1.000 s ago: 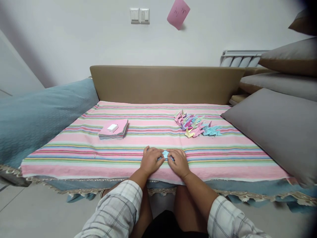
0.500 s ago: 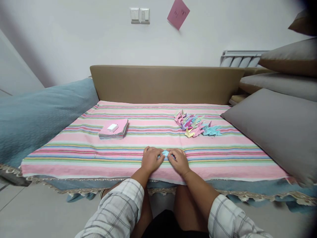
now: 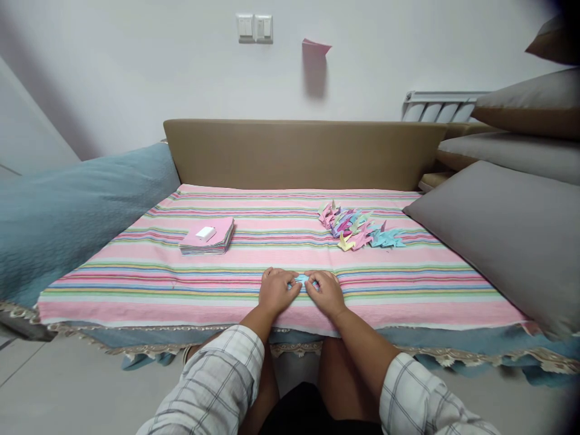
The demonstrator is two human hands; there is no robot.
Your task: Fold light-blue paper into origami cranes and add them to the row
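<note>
Close to the front edge of the striped cloth, a small folded piece of light blue paper [image 3: 301, 279] is pinched between my two hands. My left hand [image 3: 278, 290] is closed on its left side, thumb against the fingers. On its right side my right hand [image 3: 326, 293] holds it the same way. The fingers cover most of the paper, so its exact shape is hidden. Beyond my right hand lies a cluster of folded paper cranes [image 3: 360, 232] in pink, blue, purple, green and yellow.
At left on the striped cloth [image 3: 136, 284] sits a stack of coloured paper [image 3: 222, 241], with a small white block [image 3: 206, 233] on top. Grey cushions [image 3: 512, 235] fill the right side. A blue-covered armrest [image 3: 90, 199] bounds the left, a brown backrest [image 3: 294, 154] the rear.
Both hands stay almost in place, making only slight finger shifts on the blue paper. The pink note on the wall has flapped upward and now shows nearly edge-on.
</note>
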